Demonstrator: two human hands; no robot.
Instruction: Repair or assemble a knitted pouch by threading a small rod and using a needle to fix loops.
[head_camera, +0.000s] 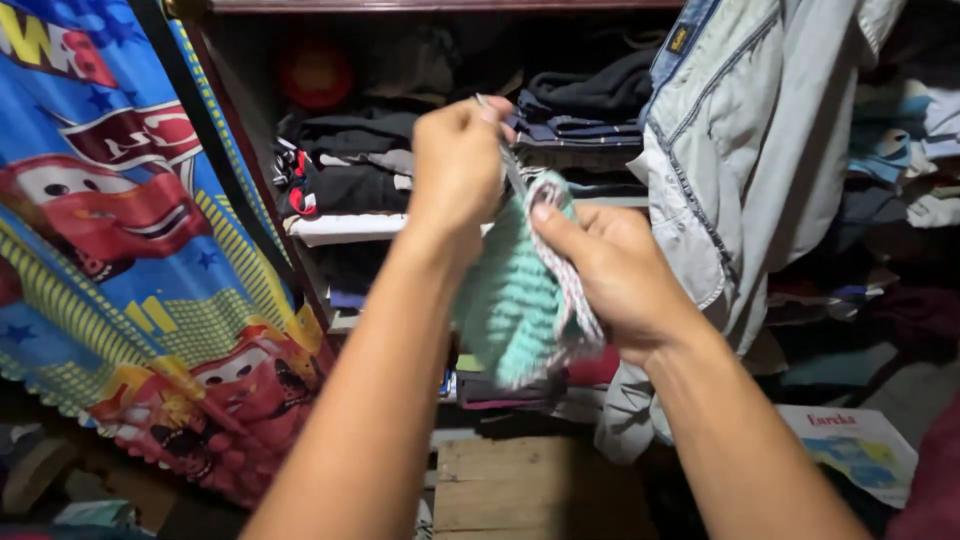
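A mint-green crocheted piece (512, 300) with a pale pink and white edge hangs in front of me at centre. My right hand (615, 275) grips its right side, thumb pressed on the top edge. My left hand (458, 165) is raised just above it, fingers closed on a thin metal crochet hook (510, 160) whose shaft runs down into the top of the piece.
Behind my hands are shelves (345, 228) stacked with folded dark clothes. A light denim jacket (745, 170) hangs at right. A blue curtain with red cartoon cars (120, 250) covers the left. A wooden box (500, 485) and a printed paper (860, 450) lie below.
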